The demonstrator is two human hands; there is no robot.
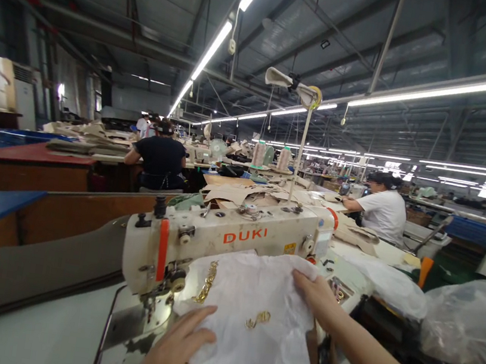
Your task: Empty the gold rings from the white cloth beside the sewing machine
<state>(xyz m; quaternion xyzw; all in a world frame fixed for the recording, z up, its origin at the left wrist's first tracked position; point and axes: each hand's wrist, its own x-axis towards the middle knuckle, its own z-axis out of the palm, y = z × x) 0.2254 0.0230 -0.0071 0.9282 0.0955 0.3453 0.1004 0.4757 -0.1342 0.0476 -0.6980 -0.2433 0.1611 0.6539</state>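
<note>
A thin, crinkled white sheet or bag point(264, 287) is tilted up in front of the sewing machine point(235, 238). My right hand point(312, 288) pinches its upper right edge, thumb behind and fingers partly hidden. At the sheet's lower left, my left hand point(178, 348) has its fingers apart, their tips over the white surface, with no item visible between them. Gold-coloured metal pieces point(207, 282) form a row along the left side. A smaller group of gold ring-like pieces point(258, 320) lies near the middle. Whether they are on or inside the white material I cannot tell.
Beige cut panels point(241, 194) lie behind the machine, near thread cones point(258, 154) on a stand. Clear plastic bags point(467, 322) bulge at the right. One co-worker in black point(160, 158) sits at the left, another in white point(386, 211) at the right.
</note>
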